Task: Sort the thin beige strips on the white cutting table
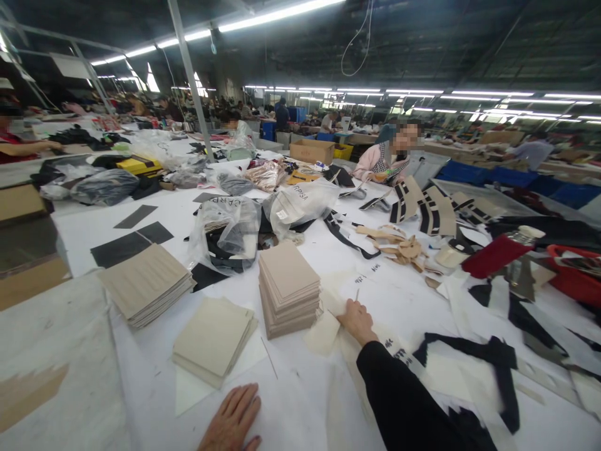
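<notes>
On my feed, a slender, light-coloured item (357, 293) pokes up right of centre, only its narrow end showing; the rest is hidden, so I can't tell what it is. Just beside it, on the near left, I see a thin, cream-coloured sheet (323, 333) with an irregular outline, lying flat. Farther left, I have a low stack of pale cream, roughly rectangular sheets (211, 340), lying flat, its edges slightly staggered.

Three tan stacks (290, 269), one red bottle (491, 255)
</notes>
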Action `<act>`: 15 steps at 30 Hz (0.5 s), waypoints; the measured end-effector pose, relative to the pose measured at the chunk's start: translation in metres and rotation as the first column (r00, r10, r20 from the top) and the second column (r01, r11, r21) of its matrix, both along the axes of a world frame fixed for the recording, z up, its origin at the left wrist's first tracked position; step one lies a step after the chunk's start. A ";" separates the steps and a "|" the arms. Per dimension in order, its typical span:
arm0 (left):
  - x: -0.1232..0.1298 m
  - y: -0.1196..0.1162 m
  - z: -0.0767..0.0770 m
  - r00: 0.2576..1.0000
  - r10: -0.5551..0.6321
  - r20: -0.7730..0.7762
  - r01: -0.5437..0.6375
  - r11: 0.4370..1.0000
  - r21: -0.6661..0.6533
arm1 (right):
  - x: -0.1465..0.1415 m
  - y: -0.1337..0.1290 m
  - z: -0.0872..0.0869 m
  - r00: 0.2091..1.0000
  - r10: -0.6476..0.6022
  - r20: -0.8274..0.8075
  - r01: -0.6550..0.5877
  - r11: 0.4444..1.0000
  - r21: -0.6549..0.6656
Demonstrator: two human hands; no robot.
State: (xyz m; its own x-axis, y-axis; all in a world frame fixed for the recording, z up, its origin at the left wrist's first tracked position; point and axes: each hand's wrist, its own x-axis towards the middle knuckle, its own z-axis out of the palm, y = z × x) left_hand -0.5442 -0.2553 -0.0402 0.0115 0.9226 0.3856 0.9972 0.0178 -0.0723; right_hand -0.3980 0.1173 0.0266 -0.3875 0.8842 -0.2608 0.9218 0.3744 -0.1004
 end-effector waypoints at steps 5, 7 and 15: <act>0.005 0.000 0.008 1.000 0.004 0.031 -0.004 1.000 0.003 | 0.002 -0.003 0.001 0.998 -0.054 -0.035 0.052 0.998 -0.036; 0.005 0.000 0.009 0.999 -0.002 0.032 0.002 1.000 0.016 | 0.002 -0.007 0.001 0.996 -0.069 -0.054 0.068 0.997 -0.023; -0.012 0.007 -0.002 0.974 -0.141 -0.175 0.171 0.971 0.169 | 0.002 -0.028 0.007 0.977 -0.112 -0.179 0.100 0.992 -0.075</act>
State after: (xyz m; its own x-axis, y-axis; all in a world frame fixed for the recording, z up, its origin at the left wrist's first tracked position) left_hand -0.5563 -0.2486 -0.0424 0.2256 0.8189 0.5277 0.9641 -0.1096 -0.2420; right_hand -0.3960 0.0896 0.0339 -0.3389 0.9062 -0.2528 0.9198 0.2627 -0.2915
